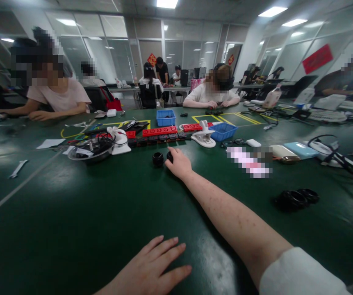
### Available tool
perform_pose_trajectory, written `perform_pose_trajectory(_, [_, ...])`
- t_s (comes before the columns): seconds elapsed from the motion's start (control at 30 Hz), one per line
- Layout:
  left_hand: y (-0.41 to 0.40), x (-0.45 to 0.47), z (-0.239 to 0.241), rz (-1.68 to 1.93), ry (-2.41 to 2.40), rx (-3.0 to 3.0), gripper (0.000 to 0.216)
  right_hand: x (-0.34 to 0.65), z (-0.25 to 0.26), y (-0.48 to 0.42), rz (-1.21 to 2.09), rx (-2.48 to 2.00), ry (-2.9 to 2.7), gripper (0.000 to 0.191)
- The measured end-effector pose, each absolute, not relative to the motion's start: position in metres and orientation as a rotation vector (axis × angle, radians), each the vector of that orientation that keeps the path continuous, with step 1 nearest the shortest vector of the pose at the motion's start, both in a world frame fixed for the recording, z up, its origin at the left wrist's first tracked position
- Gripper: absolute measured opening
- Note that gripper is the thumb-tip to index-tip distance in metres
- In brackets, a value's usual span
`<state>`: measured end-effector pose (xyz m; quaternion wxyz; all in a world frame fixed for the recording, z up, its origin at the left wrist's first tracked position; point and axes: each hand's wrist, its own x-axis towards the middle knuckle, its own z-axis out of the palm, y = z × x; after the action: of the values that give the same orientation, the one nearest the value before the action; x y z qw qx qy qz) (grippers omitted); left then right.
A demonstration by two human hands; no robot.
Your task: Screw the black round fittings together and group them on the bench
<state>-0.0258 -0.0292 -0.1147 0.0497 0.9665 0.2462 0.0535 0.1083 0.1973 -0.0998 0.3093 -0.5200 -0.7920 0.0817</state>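
My right hand [180, 164] reaches out over the green table with its fingers closed around a small black round part [169, 157], mostly covered by the fingertips. Directly left of it stands a similar black round part [158, 159], ribbed and squat. Near the bottom of the view, my left hand [156, 266] is spread open, palm down, holding nothing. To the right, a group of black ring-shaped parts [296, 199] rests on the table; their open centres show.
Behind my right hand runs a row of red and black power strips [159, 131], flanked by white clamp stands [205, 135] and blue bins [224, 132]. A metal bowl of cables [93, 155] and a wrench [19, 169] lie left. Co-workers [56, 96] sit around the table.
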Motion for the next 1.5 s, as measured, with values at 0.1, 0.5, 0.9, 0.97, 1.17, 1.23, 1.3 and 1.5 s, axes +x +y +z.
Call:
perform_pose_trajectory(0.1, [-0.03, -0.026, -0.116, 0.176, 0.748, 2.938, 0.052, 0.109, -0.101, 0.197, 0.223, -1.348, -2.026, 0.067])
perform_pose_trajectory(0.5, [-0.028, -0.026, -0.112, 0.113, 0.776, 2.838, 0.056, 0.128, -0.099, 0.19, 0.194, -1.299, -1.89, 0.059])
perform_pose_trajectory(0.9, [-0.035, -0.016, -0.064, -0.018, 0.879, 2.731, 0.066, 0.293, 0.048, 0.077, -0.062, -1.256, -1.747, 0.07])
perform_pose_trajectory(0.97, [-0.036, -0.017, -0.065, 0.039, 0.891, 2.74, 0.066, 0.338, 0.053, 0.066, -0.128, -1.507, -1.715, 0.057])
perform_pose_trajectory(1.17, [-0.037, -0.018, -0.068, 0.098, 0.9, 2.751, 0.065, 0.413, -0.009, 0.048, -0.187, -1.793, -2.313, 0.035])
perform_pose_trajectory(1.23, [-0.036, -0.018, -0.069, 0.093, 0.91, 2.757, 0.066, 0.419, -0.028, 0.042, -0.175, -1.783, -2.312, 0.04])
perform_pose_trajectory(1.3, [-0.036, -0.018, -0.069, 0.093, 0.91, 2.76, 0.066, 0.42, -0.039, 0.039, -0.156, -1.756, -2.295, 0.042])
perform_pose_trajectory(1.5, [-0.035, -0.017, -0.07, 0.07, 0.895, 2.737, 0.06, 0.417, -0.043, 0.044, -0.106, -1.694, -2.345, 0.031])
